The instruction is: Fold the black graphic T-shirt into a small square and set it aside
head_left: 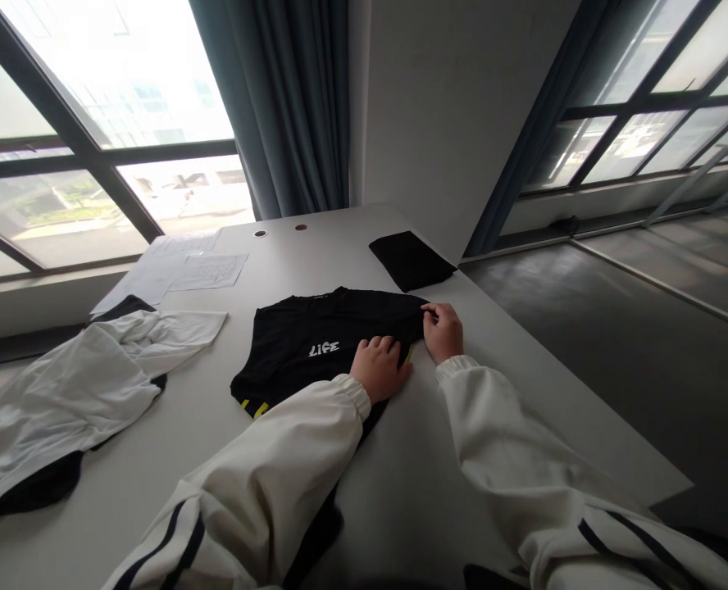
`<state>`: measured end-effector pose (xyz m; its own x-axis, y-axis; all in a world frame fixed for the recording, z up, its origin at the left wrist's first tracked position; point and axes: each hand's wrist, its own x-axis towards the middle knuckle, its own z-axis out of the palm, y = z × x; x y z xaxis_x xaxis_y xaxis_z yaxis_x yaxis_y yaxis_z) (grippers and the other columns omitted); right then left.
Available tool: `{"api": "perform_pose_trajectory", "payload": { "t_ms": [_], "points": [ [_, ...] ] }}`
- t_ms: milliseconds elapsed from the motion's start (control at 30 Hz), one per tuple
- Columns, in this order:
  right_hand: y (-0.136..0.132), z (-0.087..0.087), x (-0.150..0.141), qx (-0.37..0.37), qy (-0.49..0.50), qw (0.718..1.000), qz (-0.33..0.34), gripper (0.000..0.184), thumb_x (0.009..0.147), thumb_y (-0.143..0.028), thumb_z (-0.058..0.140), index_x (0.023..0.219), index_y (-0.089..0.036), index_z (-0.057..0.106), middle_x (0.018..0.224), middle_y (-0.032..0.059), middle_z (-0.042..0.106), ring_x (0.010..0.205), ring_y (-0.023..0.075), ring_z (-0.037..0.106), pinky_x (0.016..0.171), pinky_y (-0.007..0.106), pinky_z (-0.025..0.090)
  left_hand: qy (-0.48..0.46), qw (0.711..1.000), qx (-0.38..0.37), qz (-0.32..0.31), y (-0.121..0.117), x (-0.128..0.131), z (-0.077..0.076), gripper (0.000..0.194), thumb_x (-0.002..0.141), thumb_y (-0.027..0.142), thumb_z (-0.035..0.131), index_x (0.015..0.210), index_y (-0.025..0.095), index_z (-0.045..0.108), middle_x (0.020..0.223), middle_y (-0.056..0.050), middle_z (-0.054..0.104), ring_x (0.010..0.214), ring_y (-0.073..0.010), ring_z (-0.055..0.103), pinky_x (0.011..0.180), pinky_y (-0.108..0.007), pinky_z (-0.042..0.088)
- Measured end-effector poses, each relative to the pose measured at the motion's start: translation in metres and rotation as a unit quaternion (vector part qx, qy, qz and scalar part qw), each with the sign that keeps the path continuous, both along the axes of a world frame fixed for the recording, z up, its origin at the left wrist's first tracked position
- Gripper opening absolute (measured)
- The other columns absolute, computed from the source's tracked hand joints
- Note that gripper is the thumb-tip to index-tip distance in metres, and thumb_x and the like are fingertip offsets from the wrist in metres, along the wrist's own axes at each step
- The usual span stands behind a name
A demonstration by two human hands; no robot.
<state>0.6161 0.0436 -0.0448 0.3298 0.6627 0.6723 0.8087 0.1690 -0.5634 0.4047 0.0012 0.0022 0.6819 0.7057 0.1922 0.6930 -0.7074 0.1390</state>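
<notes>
A person is wearing a loose, off-white, long-sleeved top [232, 520]. The left sleeve [284, 451] and right sleeve [505, 442] are billowing in soft folds, then narrowing into gathered, elastic-looking cuffs [357, 395] that are ringing the wrists. Farther up each sleeve, two dark stripes [190, 553] are running side by side. The left hand [379, 370] and right hand [443, 334] are showing bare below the cuffs.
</notes>
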Motion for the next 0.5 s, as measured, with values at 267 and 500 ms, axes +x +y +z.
{"api": "perform_pose_trajectory", "payload": {
  "t_ms": [267, 500],
  "points": [
    [-0.002, 0.0, 0.004, -0.015, 0.025, 0.999, -0.012, 0.015, 0.09, -0.023, 0.059, 0.098, -0.021, 0.071, 0.112, 0.0131, 0.064, 0.111, 0.0279, 0.062, 0.105, 0.045, 0.051, -0.024, 0.998, -0.032, -0.048, 0.007, -0.006, -0.025, 0.05, 0.106, 0.054, 0.048, 0.148, 0.03, 0.061, 0.164, -0.008, 0.049, 0.156, -0.0322, 0.037, 0.126, -0.059, 0.031],
    [-0.007, -0.004, 0.015, -0.252, -0.035, 0.957, -0.139, 0.054, 0.091, -0.049, 0.066, 0.134, -0.016, 0.065, 0.141, 0.0245, 0.056, 0.134, 0.0422, 0.046, 0.108, 0.061, 0.041, -0.028, 0.993, -0.059, -0.097, 0.008, -0.007, -0.025, 0.051, 0.108, 0.05, 0.045, 0.152, 0.028, 0.057, 0.163, -0.006, 0.051, 0.155, -0.0274, 0.04, 0.129, -0.054, 0.028]
  ]
}}
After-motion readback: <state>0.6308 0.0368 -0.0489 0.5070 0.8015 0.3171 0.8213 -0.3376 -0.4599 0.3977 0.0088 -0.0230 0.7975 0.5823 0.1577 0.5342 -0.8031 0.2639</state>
